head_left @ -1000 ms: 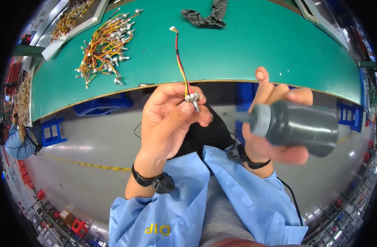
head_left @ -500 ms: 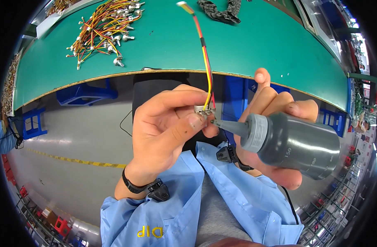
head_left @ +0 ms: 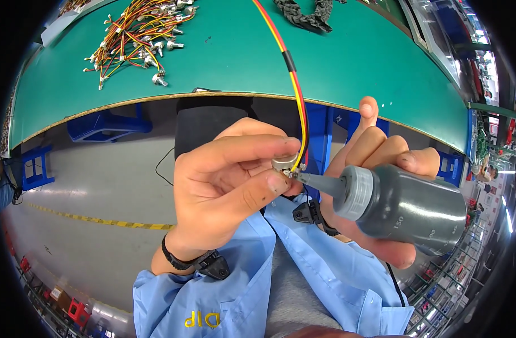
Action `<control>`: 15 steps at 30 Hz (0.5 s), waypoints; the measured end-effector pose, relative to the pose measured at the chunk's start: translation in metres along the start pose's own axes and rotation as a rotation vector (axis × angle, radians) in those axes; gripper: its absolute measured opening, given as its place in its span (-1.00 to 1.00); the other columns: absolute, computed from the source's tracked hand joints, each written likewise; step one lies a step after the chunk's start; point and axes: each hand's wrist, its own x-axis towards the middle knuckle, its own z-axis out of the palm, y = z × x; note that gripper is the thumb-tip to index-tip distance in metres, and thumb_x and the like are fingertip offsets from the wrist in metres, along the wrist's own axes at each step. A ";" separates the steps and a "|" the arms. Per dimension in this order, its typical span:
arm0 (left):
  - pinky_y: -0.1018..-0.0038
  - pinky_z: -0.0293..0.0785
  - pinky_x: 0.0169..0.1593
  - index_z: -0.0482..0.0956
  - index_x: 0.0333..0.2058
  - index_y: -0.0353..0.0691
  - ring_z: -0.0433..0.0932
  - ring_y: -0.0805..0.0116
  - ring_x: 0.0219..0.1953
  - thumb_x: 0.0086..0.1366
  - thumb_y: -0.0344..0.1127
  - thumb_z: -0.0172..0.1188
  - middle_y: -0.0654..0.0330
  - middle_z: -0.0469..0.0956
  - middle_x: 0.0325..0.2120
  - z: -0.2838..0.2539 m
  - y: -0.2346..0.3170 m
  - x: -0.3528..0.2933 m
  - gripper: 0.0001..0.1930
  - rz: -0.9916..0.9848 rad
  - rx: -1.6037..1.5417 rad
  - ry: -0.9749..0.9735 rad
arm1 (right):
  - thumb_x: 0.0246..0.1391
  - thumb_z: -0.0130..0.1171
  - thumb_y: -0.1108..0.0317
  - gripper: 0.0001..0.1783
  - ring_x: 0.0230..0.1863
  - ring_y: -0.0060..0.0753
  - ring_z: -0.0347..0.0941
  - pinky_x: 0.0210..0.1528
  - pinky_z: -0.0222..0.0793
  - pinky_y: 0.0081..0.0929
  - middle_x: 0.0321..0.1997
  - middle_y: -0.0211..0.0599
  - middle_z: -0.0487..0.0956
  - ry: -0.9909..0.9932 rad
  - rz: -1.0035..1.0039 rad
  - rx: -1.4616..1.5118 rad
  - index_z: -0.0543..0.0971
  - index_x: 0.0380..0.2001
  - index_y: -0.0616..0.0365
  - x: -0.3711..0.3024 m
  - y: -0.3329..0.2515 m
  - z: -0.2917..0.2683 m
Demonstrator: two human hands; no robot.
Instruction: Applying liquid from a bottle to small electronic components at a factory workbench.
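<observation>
My left hand pinches a small metal potentiometer between thumb and fingers, in front of the green table's near edge. Red, yellow and black wires rise from its terminals, banded by a short black sleeve. In my right hand lies a dark grey squeeze bottle, tipped on its side with a translucent ribbed collar. Its tapered nozzle points left, and the tip meets or nearly meets the terminals; exact contact is hard to tell. My right index finger sticks up, off the bottle.
On the green table, a heap of wired potentiometers lies at the far left. A crumpled black cloth-like strip sits at the far edge. Blue stools stand beneath the table, and striped tape crosses the floor.
The potentiometer has turned slightly and sits a little lower and to the right. Its wires now reach past the upper picture edge. The nozzle tip is closer to the terminals.
</observation>
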 end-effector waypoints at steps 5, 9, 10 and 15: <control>0.45 0.61 -0.15 0.51 -0.09 -0.52 0.58 0.29 -0.25 0.16 -0.69 0.15 -0.08 0.43 -0.10 0.001 -0.002 -0.001 -0.69 0.016 0.003 0.025 | -0.19 0.19 -0.49 -0.02 -0.62 -0.48 0.17 0.27 -0.20 0.18 -0.57 -0.41 0.28 0.004 0.008 0.001 0.28 -0.11 0.28 0.000 0.000 0.001; 0.45 0.61 -0.16 0.51 -0.09 -0.52 0.58 0.30 -0.26 0.15 -0.69 0.16 -0.08 0.44 -0.10 0.001 -0.002 -0.001 -0.69 0.006 0.027 0.022 | -0.18 0.18 -0.49 -0.02 -0.62 -0.48 0.19 0.29 -0.19 0.19 -0.57 -0.40 0.29 0.004 -0.008 -0.011 0.29 -0.11 0.28 -0.002 0.002 -0.001; 0.46 0.61 -0.16 0.51 -0.09 -0.52 0.58 0.31 -0.26 0.15 -0.69 0.16 -0.08 0.44 -0.10 0.001 -0.001 -0.001 -0.69 0.002 0.029 0.023 | -0.18 0.17 -0.49 -0.02 -0.62 -0.49 0.19 0.29 -0.18 0.19 -0.57 -0.39 0.30 0.001 -0.019 -0.016 0.29 -0.11 0.28 -0.002 0.003 -0.002; 0.46 0.62 -0.16 0.52 -0.09 -0.51 0.57 0.33 -0.27 0.14 -0.69 0.17 -0.08 0.44 -0.10 -0.001 -0.001 -0.002 -0.69 -0.009 0.044 0.024 | -0.19 0.18 -0.49 -0.02 -0.62 -0.51 0.19 0.27 -0.17 0.17 -0.58 -0.39 0.30 0.059 -0.047 -0.024 0.29 -0.13 0.28 -0.003 0.004 0.003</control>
